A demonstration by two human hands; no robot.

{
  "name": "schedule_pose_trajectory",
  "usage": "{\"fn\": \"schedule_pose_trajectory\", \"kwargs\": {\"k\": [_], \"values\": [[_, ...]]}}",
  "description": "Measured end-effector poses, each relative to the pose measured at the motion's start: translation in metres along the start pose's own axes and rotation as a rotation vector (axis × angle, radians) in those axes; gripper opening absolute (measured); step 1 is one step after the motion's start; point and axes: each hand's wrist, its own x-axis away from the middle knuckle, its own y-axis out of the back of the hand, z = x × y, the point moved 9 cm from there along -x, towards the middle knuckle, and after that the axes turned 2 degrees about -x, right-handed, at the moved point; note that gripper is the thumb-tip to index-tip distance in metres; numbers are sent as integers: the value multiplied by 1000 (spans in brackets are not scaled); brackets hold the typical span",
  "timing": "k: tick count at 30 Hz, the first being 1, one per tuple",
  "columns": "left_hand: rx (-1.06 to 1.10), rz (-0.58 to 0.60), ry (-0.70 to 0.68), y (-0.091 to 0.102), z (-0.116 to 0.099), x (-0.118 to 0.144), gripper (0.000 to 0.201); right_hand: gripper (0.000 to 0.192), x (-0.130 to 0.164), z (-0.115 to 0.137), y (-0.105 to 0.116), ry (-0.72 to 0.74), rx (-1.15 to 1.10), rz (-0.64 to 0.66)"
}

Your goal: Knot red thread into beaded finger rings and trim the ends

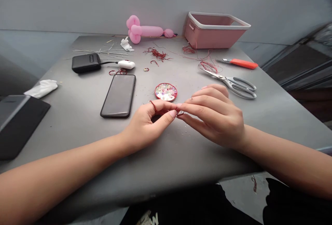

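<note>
Grey tabletop (pixel 186 162) spreads wide; over it the right hand (pixel 218 114), fingertips bunched, exact hold hidden, meets the left hand (pixel 145 126), thumb and forefinger pinched on the work. Just beyond, a bead dish (pixel 165 97). And right between fingertips, red cord (pixel 180 114)! Looping or knotting, apparently; the next pull wants a steady pinch.

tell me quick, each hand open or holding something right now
Left hand: closed, pinching thin red cord.
Right hand: at the cord; grip cannot be told.

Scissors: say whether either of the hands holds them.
No, the scissors lie on the table, while the left hand and right hand meet at a red cord.
</note>
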Motion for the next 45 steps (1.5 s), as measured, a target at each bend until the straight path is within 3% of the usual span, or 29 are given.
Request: {"fn": "schedule_pose_trajectory", "kwargs": {"k": [7, 14, 22, 30, 36, 45], "values": [[-5, 66, -16, -7, -2, 0, 24, 12, -1, 0, 2, 14, -53, 2], [27, 5, -114, 1, -8, -6, 13, 25, 4, -17, -8, -149, -316, 83], [34, 12, -9, 3, 1, -9, 11, 22, 6, -26, -13, -289, -422, 95], [-4, -32, -10, 5, 1, -8, 6, 19, 6, -23, -15, -281, -369, 115], [-14, -69, -14, 7, 2, -7, 10, 16, 3, -13, -9, -117, -213, 83], [2, -39, -53, 4, 0, -4, 9, 13, 2, -18, -12, -117, -303, 128]]}}
